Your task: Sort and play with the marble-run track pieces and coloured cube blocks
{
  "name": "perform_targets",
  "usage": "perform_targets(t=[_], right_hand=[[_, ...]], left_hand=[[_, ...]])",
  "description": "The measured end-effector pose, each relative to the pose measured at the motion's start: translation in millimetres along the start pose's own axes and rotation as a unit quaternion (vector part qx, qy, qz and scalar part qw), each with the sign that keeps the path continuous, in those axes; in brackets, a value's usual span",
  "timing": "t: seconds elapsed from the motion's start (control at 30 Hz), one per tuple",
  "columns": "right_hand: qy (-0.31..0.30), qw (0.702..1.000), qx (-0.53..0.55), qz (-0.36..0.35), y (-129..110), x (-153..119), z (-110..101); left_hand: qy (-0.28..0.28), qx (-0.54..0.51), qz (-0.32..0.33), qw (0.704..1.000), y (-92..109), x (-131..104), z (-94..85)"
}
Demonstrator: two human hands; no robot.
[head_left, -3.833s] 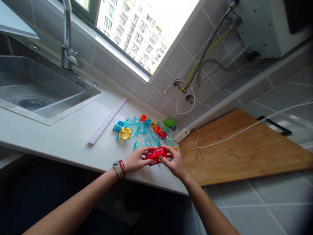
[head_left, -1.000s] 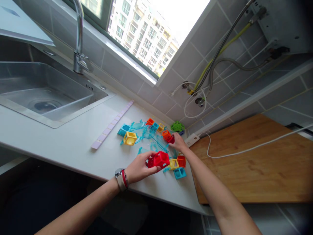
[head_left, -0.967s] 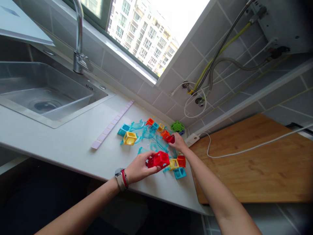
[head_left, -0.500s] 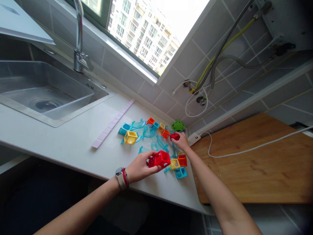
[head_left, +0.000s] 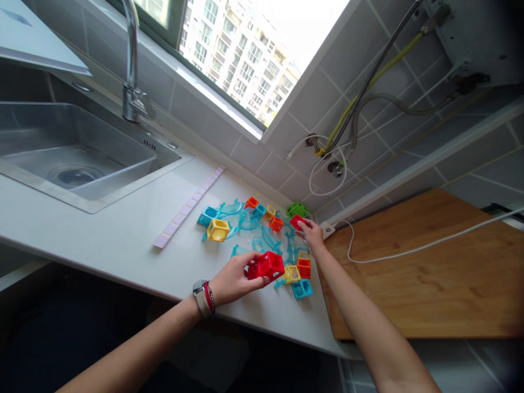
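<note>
My left hand (head_left: pixel 236 278) is closed around red open-sided toy blocks (head_left: pixel 271 266), held above the front of the counter. Farther back, my right hand (head_left: pixel 311 234) pinches another red block (head_left: pixel 297 221), just in front of a green lattice-like piece (head_left: pixel 298 209). Clear blue track pieces (head_left: pixel 248 219) lie spread between the hands and the wall. Among them sit a yellow block (head_left: pixel 218 230), an orange block (head_left: pixel 276 224) and several more. Near my left hand's fingertips are another yellow block (head_left: pixel 292 274) and a blue block (head_left: pixel 302 289).
A pale segmented strip (head_left: pixel 188 208) lies across the white counter (head_left: pixel 123 240), left of the toys. Beyond it is a steel sink (head_left: pixel 94 204) with a tap (head_left: pixel 131 98). On the right lies a wooden board (head_left: pixel 426 284), crossed by a white cable (head_left: pixel 393 257).
My right hand has shifted slightly, and the red block in it is turned and raised a little, showing more of its face. My left hand stays nearly still with its red blocks.
</note>
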State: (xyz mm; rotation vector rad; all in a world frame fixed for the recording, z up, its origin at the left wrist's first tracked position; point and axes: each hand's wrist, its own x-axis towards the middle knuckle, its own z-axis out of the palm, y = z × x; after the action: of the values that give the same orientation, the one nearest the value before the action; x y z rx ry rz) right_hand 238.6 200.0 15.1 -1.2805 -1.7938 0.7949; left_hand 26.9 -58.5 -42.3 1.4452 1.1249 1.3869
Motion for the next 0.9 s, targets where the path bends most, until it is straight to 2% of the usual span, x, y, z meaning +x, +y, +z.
perform_targets(t=[0.13,0.23,0.33,0.5,0.6,0.7,0.9], right_hand=[[-0.034,0.999,0.026,-0.011,-31,-18,-8],[-0.106,0.994,0.023,-0.034,-66,-41,-19],[-0.232,0.967,-0.014,-0.099,-106,-72,-28],[-0.310,0.929,-0.090,-0.178,-156,-112,-27],[-0.327,0.910,-0.130,-0.219,-165,-120,-21],[-0.341,0.900,-0.148,-0.229,-166,-122,-17],[-0.345,0.909,-0.137,-0.191,-162,-122,-12]], left_hand=[[0.009,0.002,0.003,1.000,-1,1,0.2],[0.017,0.002,-0.002,1.000,-4,1,0.7],[0.019,-0.002,-0.003,1.000,-7,2,0.6],[0.007,0.000,-0.006,1.000,-7,2,-0.5],[-0.002,-0.017,-0.005,1.000,-3,2,-1.5],[-0.013,-0.040,-0.001,0.999,2,1,-2.5],[-0.037,-0.070,0.006,0.997,5,1,-3.0]])
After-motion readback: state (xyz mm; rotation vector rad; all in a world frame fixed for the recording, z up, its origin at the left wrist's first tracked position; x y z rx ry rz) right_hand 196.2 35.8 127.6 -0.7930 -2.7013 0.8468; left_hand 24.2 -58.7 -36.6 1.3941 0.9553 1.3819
